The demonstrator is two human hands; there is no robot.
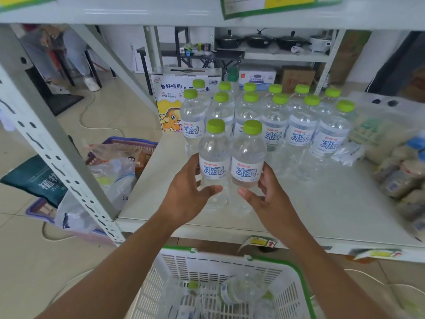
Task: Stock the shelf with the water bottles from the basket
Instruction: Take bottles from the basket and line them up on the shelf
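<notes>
Step in hand: placing. The left hand (190, 192) is gripping one water bottle (213, 164) and the right hand (264, 192) another (247, 166), both standing on the shelf (322, 203). Stocked rows (276, 116) are waiting at 12 o'clock; next move probably calls for sliding the pair back. The basket (218, 265), at 6 o'clock, is holding more bottles (234, 291).

Single head view, looking forward and down, close over shelf (299, 203) front edge and basket (230, 263).
</notes>
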